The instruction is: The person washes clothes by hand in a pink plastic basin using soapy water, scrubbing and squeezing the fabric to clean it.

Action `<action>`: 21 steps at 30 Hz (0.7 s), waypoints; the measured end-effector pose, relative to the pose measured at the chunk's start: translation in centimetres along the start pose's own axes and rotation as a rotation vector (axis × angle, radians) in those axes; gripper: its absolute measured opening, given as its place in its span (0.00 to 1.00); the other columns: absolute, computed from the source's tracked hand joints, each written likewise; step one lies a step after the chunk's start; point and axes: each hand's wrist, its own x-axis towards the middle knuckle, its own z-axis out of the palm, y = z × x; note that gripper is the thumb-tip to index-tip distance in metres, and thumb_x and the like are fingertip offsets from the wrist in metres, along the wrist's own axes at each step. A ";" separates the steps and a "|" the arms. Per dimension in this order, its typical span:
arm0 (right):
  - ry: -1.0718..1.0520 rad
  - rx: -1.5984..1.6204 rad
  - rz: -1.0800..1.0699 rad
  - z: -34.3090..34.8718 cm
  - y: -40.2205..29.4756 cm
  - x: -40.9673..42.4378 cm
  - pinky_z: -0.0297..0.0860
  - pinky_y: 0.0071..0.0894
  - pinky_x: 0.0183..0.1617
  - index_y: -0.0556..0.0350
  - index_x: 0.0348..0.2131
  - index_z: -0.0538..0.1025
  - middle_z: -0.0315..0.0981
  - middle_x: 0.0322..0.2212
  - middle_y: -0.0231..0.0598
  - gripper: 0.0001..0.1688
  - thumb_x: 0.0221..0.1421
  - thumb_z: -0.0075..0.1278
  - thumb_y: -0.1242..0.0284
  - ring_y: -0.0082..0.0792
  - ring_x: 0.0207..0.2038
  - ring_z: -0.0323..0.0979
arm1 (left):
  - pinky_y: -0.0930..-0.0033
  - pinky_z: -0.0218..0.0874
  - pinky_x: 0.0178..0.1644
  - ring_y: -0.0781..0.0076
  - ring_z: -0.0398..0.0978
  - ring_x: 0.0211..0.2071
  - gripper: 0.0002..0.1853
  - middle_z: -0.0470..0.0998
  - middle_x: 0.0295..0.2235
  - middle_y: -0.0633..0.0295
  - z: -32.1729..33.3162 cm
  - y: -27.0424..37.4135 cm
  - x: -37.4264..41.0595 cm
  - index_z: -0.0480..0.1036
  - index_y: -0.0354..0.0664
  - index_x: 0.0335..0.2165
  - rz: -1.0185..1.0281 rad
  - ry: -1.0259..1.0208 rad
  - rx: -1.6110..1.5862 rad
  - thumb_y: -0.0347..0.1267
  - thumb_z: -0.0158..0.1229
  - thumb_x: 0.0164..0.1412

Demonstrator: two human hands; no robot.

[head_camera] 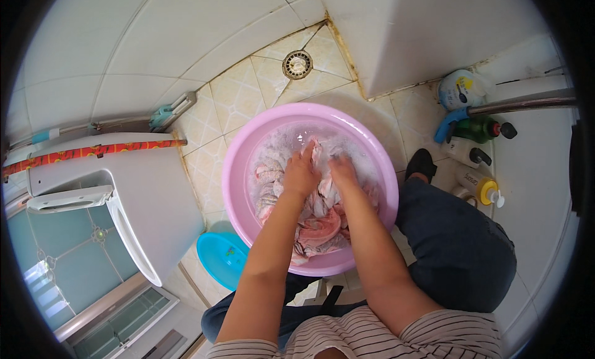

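A large pink plastic basin [238, 173] stands on the tiled floor between my legs, holding foamy water and wet pink and pale patterned cloth [320, 229]. My left hand [301, 171] is over the upper middle of the cloth, its fingers reaching into the suds beside a pink fold. To its right, my right hand [343, 172] is partly sunk in the foam, its fingertips hidden, against pale cloth. Whether either hand grips the cloth is not clear.
A blue plastic basin [218, 254] sits at the lower left of the pink one. A round floor drain [297, 65] lies beyond it. At right are a green bottle [474, 129], a yellow-topped pump bottle [479, 184] and a white container [460, 90]. A white appliance [158, 187] stands left.
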 end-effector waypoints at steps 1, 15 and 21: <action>0.000 0.030 0.024 -0.4 1.4 1.4 0.59 0.42 0.53 0.58 0.48 0.67 0.65 0.45 0.57 0.26 0.50 0.44 0.64 0.52 0.48 0.63 | 0.54 0.61 0.45 0.44 0.69 0.40 0.34 0.68 0.40 0.44 0.1 0.4 1.2 0.60 0.47 0.52 -0.035 -0.070 -0.010 0.33 0.58 0.43; -0.189 1.053 0.393 -2.8 -7.0 -2.8 0.70 0.32 0.37 0.56 0.43 0.70 0.69 0.40 0.39 0.27 0.51 0.48 0.55 0.34 0.36 0.70 | 0.68 0.60 0.48 0.63 0.72 0.40 0.20 0.74 0.37 0.54 -7.3 5.5 -8.0 0.73 0.37 0.38 0.331 -0.156 -0.762 0.22 0.58 0.40; -0.733 1.424 0.269 1.7 -4.5 -3.0 0.69 0.32 0.33 0.57 0.44 0.68 0.70 0.34 0.36 0.25 0.53 0.47 0.57 0.32 0.32 0.70 | 0.71 0.63 0.41 0.66 0.75 0.34 0.16 0.76 0.31 0.53 -6.7 5.8 -8.7 0.73 0.35 0.33 0.241 0.088 -0.583 0.24 0.61 0.40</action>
